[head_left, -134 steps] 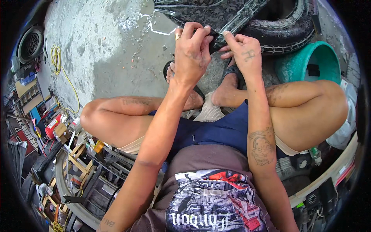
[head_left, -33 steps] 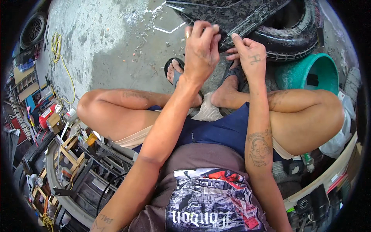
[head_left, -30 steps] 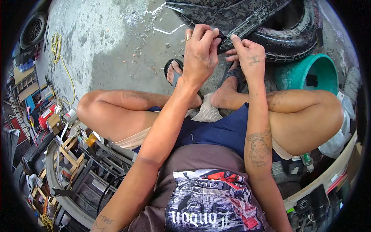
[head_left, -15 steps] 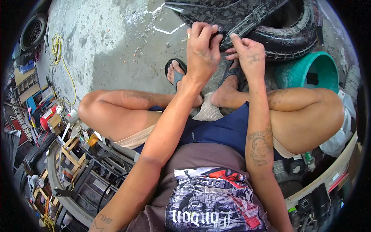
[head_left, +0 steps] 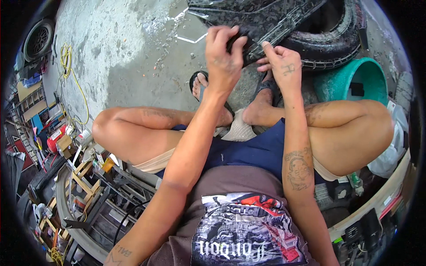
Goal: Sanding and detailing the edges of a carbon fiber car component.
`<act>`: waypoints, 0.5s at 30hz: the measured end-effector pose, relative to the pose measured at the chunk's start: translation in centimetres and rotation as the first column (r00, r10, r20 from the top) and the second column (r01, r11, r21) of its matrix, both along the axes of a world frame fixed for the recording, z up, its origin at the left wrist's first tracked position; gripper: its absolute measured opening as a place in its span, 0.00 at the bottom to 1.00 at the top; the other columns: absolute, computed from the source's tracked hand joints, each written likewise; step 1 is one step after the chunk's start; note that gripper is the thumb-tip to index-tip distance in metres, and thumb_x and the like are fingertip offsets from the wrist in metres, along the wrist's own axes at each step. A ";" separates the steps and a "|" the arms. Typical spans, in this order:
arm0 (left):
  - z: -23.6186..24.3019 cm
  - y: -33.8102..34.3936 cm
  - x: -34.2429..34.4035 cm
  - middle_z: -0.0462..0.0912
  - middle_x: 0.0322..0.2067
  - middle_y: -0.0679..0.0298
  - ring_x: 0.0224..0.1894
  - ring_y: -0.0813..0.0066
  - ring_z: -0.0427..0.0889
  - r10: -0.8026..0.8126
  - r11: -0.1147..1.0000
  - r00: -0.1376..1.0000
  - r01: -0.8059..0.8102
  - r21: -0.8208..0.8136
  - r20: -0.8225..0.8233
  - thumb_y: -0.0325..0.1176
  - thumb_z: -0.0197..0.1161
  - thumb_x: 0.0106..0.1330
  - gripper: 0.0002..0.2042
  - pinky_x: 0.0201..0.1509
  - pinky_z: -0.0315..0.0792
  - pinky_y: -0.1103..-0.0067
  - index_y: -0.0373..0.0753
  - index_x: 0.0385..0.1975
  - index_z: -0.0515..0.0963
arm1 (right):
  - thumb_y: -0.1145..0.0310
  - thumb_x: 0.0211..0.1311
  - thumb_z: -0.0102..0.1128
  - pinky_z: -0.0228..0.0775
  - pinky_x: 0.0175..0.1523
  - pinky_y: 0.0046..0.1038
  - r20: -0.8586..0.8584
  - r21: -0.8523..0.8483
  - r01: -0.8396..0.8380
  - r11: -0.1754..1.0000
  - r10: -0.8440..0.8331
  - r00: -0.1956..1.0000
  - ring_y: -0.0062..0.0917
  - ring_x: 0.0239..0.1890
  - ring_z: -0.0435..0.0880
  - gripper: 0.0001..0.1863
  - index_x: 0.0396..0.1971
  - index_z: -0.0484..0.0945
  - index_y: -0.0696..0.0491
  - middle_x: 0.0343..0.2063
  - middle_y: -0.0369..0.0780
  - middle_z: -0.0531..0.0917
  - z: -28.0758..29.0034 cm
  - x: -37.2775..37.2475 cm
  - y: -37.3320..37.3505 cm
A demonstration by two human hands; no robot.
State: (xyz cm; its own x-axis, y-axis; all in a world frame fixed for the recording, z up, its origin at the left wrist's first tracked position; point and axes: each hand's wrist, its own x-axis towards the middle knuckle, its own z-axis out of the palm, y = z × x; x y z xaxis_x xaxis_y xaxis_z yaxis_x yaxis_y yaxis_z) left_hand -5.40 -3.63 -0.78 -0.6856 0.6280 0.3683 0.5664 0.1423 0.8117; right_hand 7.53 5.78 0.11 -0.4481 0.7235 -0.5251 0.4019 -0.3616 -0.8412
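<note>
A black panel with a marbled, carbon-like pattern (head_left: pixel 248 20) lies at the top of the view, partly over a black tire (head_left: pixel 326 44). A ribbed, slotted strip runs along its right side. My left hand (head_left: pixel 224 57) is curled at the panel's near corner, its fingers and thumb closed round the dark edge; the back of the hand hides part of the grip. My right hand (head_left: pixel 284 64) pinches the near end of the strip between thumb and fingers. Both forearms reach forward between my bent knees.
A teal bucket (head_left: pixel 326 84) lies tipped beside the tire on the right. Wet, debris-specked concrete (head_left: pixel 137 80) spreads to the left, with a yellow cord (head_left: pixel 66 62) and another wheel (head_left: pixel 37 37) beyond. Cluttered tools and wood frames (head_left: pixel 84 186) crowd the lower left.
My left hand has shifted a little left, and its fingers have opened slightly around the edge. The panel and strip have moved slightly left. My right hand stays nearly in place.
</note>
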 end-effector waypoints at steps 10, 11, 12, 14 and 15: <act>-0.4 0.9 0.6 0.80 0.40 0.52 0.42 0.54 0.81 -0.084 0.995 0.991 0.077 -0.061 -0.104 0.20 0.70 0.59 0.10 0.47 0.76 0.69 0.31 0.39 0.81 | 0.55 0.72 0.66 0.74 0.21 0.22 -0.015 0.005 0.007 1.000 -0.007 1.000 0.24 0.23 0.89 0.22 0.29 0.83 0.63 0.26 0.45 0.89 0.0 0.0 -0.1; -0.4 1.0 0.5 0.80 0.40 0.52 0.42 0.54 0.80 -0.092 0.996 0.991 0.093 -0.004 -0.092 0.19 0.70 0.59 0.09 0.47 0.75 0.68 0.31 0.39 0.81 | 0.55 0.72 0.67 0.74 0.21 0.22 -0.006 0.006 0.010 1.000 -0.010 1.000 0.24 0.23 0.89 0.22 0.28 0.83 0.63 0.25 0.44 0.89 0.0 0.0 0.0; -0.4 1.0 0.5 0.80 0.40 0.52 0.42 0.54 0.80 -0.098 0.992 0.993 0.094 -0.081 -0.059 0.19 0.70 0.59 0.09 0.47 0.75 0.68 0.31 0.39 0.81 | 0.56 0.72 0.67 0.74 0.22 0.22 -0.005 0.005 0.019 1.000 -0.019 1.000 0.24 0.23 0.89 0.23 0.28 0.83 0.63 0.25 0.44 0.89 0.1 -0.1 0.0; -0.3 0.7 0.5 0.81 0.40 0.53 0.43 0.55 0.81 -0.115 0.986 0.984 0.096 -0.139 -0.137 0.18 0.70 0.58 0.10 0.48 0.76 0.69 0.31 0.39 0.82 | 0.55 0.71 0.67 0.74 0.22 0.22 -0.014 0.009 0.016 1.000 -0.015 1.000 0.24 0.23 0.89 0.23 0.26 0.83 0.63 0.26 0.45 0.89 0.2 -0.1 -0.1; -0.2 0.5 0.5 0.81 0.40 0.54 0.43 0.55 0.82 -0.114 0.985 0.983 0.094 -0.145 -0.141 0.19 0.70 0.59 0.10 0.47 0.76 0.69 0.32 0.39 0.83 | 0.55 0.71 0.67 0.73 0.22 0.22 -0.018 -0.039 0.036 0.999 -0.037 0.999 0.23 0.23 0.89 0.23 0.26 0.83 0.63 0.26 0.45 0.89 0.1 -0.1 0.0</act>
State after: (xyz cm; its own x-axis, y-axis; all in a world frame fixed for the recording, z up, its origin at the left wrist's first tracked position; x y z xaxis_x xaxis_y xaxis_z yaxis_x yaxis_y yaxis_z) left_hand -4.86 -3.09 -0.98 -0.5579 0.7445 0.3666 0.6966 0.1801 0.6944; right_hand 7.38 5.74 0.25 -0.4322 0.7188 -0.5445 0.3722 -0.4078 -0.8338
